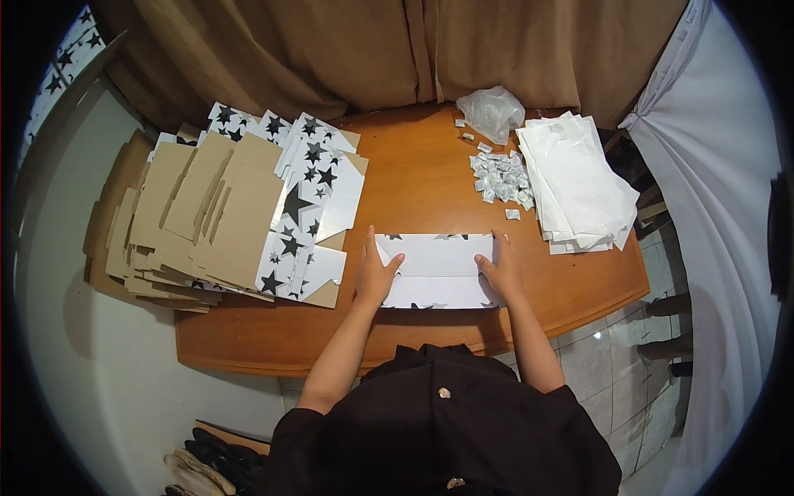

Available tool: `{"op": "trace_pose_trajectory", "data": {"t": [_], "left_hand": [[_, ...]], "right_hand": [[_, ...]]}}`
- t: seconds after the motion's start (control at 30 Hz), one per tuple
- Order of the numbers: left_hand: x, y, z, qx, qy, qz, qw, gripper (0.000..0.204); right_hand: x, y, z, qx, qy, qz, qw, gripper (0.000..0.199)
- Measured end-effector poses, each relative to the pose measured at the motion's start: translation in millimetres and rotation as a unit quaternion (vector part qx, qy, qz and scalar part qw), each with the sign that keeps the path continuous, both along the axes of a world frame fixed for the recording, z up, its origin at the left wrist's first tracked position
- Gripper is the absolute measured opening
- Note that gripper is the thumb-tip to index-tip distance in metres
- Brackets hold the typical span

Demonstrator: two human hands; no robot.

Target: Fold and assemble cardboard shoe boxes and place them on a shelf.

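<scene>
Wooden table (430, 178): cardboard stack (223, 215), white bags (575, 182) flank hands-pressed box (436, 271)

I am reaching both bare forearms forward from the near edge, slightly converging. My left hand (375, 274) is lying flat, palm down, fingers pointing far and thumb spreading right. My right hand (499, 270) is mirroring it, palm down, thumb spreading left toward the other. Both wrists are staying straight, hands well apart
</scene>
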State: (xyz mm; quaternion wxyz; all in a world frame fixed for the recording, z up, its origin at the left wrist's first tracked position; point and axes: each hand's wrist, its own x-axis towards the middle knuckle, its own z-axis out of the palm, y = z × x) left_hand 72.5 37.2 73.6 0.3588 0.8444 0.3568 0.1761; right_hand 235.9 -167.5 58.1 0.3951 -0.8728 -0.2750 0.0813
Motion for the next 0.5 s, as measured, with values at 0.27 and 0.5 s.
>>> {"op": "trace_pose_trajectory", "data": {"t": [0.27, 0.5], "left_hand": [[0.3, 0.5, -7.2, 0.057, 0.018, -0.009, 0.998, 0.083], [-19.7, 54.8, -30.3, -0.108, 0.009, -0.009, 0.994, 0.070]], "right_hand": [[3.9, -2.1, -11.4, -0.021, -0.036, -0.017, 0.999, 0.064], [51.5, -46.1, -22.5, 0.110, 0.319, -0.100, 0.936, 0.061]]}}
